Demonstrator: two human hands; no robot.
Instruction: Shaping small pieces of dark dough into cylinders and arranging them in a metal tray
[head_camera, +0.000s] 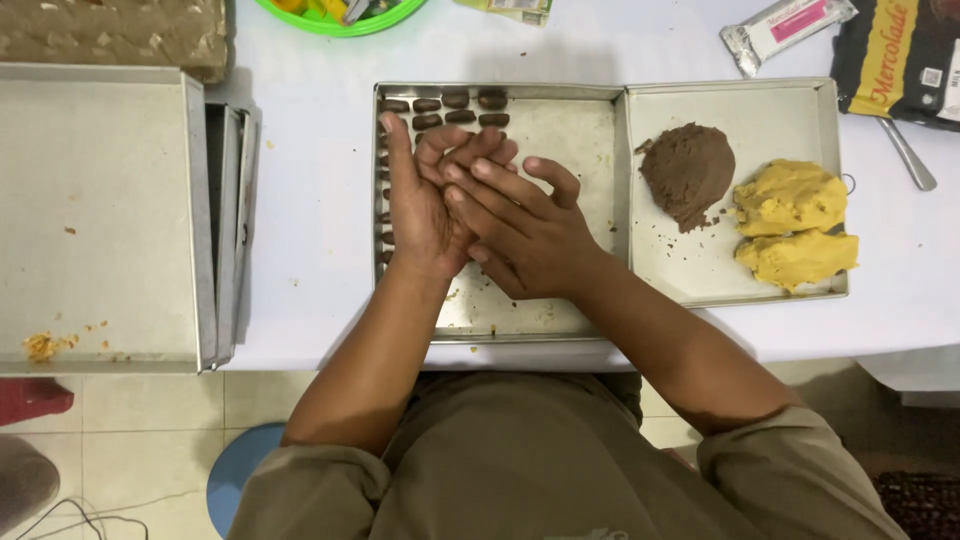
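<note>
Palms of left hand (420, 205) and right hand (525, 235) press together, fingers flat, any dough between them hidden.

**Where hands can pass and what is in the way**

Both hands, the left hand (425, 205) and the right hand (525, 230), are pressed together over the left baking tray (500, 320). Small brown dough pieces (447, 108) line its top and left edges. The middle and right of that tray are bare. The right baking tray (700, 285) has a brown dough ball (688, 170) and yellow dough lumps (795, 225), with bare room below the brown ball. A wide strip of white table (310, 200) lies open between the left baking tray and the stacked trays (225, 230).
</note>
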